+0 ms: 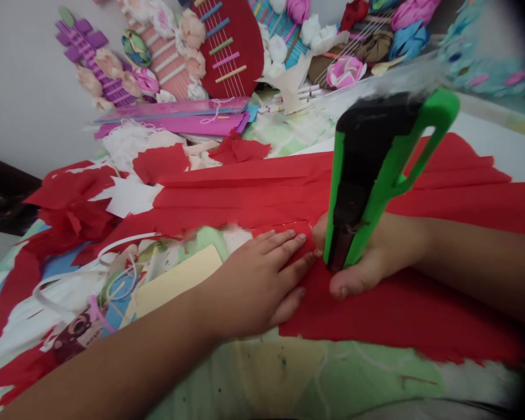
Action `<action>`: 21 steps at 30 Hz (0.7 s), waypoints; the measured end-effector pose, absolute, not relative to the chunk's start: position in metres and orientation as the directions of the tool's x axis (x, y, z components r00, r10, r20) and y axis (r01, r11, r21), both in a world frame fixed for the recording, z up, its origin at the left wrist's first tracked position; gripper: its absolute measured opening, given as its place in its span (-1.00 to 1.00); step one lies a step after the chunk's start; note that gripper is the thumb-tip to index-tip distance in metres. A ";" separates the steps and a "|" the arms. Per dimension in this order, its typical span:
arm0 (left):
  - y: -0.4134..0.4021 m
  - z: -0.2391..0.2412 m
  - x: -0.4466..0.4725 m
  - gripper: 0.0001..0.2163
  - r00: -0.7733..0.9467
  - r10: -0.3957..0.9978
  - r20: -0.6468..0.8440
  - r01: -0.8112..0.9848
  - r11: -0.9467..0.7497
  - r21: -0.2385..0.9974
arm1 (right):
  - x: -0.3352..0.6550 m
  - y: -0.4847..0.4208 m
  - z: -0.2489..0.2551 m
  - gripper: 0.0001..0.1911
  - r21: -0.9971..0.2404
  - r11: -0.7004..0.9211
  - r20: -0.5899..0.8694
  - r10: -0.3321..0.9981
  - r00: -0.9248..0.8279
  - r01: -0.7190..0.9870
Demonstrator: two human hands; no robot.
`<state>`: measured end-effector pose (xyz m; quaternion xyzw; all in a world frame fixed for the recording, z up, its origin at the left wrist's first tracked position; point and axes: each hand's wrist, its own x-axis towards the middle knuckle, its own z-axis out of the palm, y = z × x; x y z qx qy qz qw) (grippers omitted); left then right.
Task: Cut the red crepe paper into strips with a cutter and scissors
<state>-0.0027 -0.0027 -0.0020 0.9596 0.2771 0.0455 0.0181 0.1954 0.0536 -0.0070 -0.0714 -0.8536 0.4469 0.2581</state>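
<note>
My left hand (269,280) lies flat, fingers stretched out, on a small red piece (284,227) over the red crepe paper. My right hand (376,251) is closed around the lower end of a green and black tool (363,169), which stands up towards me. The tool has a green loop at its upper right; its exact kind I cannot make out. My right fingers are partly hidden behind it, and its lower tip is close to my left fingertips. The wide red crepe paper (376,321) spreads under both hands.
Paper scraps, torn red pieces (70,192) and white strips lie at left, with a cream card (175,280) near my left forearm. Decorated craft shapes, including a red one with strings (230,46), stand at the back. Purple sheets (175,124) lie before them.
</note>
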 end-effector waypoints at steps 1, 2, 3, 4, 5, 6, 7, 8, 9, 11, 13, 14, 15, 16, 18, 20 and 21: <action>-0.003 -0.002 -0.003 -0.63 0.842 0.534 0.074 0.531 -0.845 0.063 | 0.196 0.054 -0.007 -0.66 -0.798 0.596 0.363 0.356 -0.861 -0.091; -0.002 -0.002 -0.002 -0.63 0.841 0.536 0.071 0.532 -0.844 0.066 | 0.196 0.053 -0.007 -0.66 -0.793 0.605 0.349 0.360 -0.865 -0.068; -0.002 -0.001 -0.002 -0.64 0.841 0.536 0.065 0.532 -0.844 0.070 | 0.196 0.053 -0.007 -0.65 -0.785 0.618 0.337 0.366 -0.867 -0.044; -0.002 -0.001 -0.002 -0.64 0.841 0.538 0.060 0.534 -0.843 0.072 | 0.197 0.053 -0.007 -0.65 -0.773 0.635 0.322 0.373 -0.870 -0.014; -0.001 -0.001 -0.002 -0.64 0.841 0.538 0.054 0.534 -0.842 0.075 | 0.197 0.053 -0.006 -0.65 -0.760 0.649 0.307 0.380 -0.872 0.015; -0.001 -0.001 -0.001 -0.65 0.841 0.539 0.047 0.535 -0.842 0.078 | 0.197 0.053 -0.006 -0.64 -0.751 0.659 0.290 0.384 -0.877 0.040; -0.001 -0.001 -0.001 -0.65 0.841 0.540 0.042 0.536 -0.841 0.080 | 0.197 0.053 -0.005 -0.64 -0.747 0.662 0.271 0.386 -0.882 0.060; 0.000 -0.001 -0.001 -0.66 0.841 0.540 0.038 0.535 -0.840 0.083 | 0.197 0.052 -0.005 -0.63 -0.744 0.663 0.251 0.387 -0.887 0.079; 0.000 0.000 -0.001 -0.66 0.842 0.539 0.036 0.535 -0.841 0.086 | 0.197 0.052 -0.004 -0.62 -0.742 0.663 0.235 0.390 -0.890 0.095; -0.001 0.000 -0.001 -0.66 0.843 0.537 0.027 0.533 -0.841 0.095 | 0.197 0.052 -0.004 -0.60 -0.734 0.671 0.230 0.393 -0.890 0.106; -0.002 0.001 -0.001 -0.66 0.841 0.540 0.022 0.536 -0.838 0.102 | 0.196 0.052 -0.004 -0.60 -0.722 0.682 0.229 0.392 -0.891 0.115; -0.002 0.001 -0.001 -0.66 0.839 0.544 0.016 0.539 -0.835 0.106 | 0.196 0.052 -0.004 -0.61 -0.718 0.686 0.225 0.387 -0.894 0.116; -0.002 0.001 -0.001 -0.66 0.837 0.547 0.013 0.543 -0.833 0.109 | 0.196 0.052 -0.004 -0.62 -0.715 0.689 0.221 0.380 -0.898 0.116; -0.003 0.001 -0.001 -0.65 0.835 0.550 0.010 0.546 -0.831 0.112 | 0.197 0.052 -0.005 -0.63 -0.710 0.694 0.217 0.374 -0.902 0.117; -0.003 0.001 -0.001 -0.65 0.834 0.551 0.005 0.547 -0.829 0.115 | 0.197 0.052 -0.005 -0.65 -0.701 0.703 0.216 0.367 -0.905 0.118; -0.003 0.002 -0.001 -0.64 0.837 0.546 0.008 0.542 -0.833 0.113 | 0.197 0.051 -0.004 -0.65 -0.694 0.707 0.204 0.371 -0.906 0.133; -0.003 0.002 0.000 -0.64 0.839 0.544 0.008 0.540 -0.835 0.109 | 0.197 0.051 -0.004 -0.65 -0.692 0.706 0.191 0.382 -0.904 0.152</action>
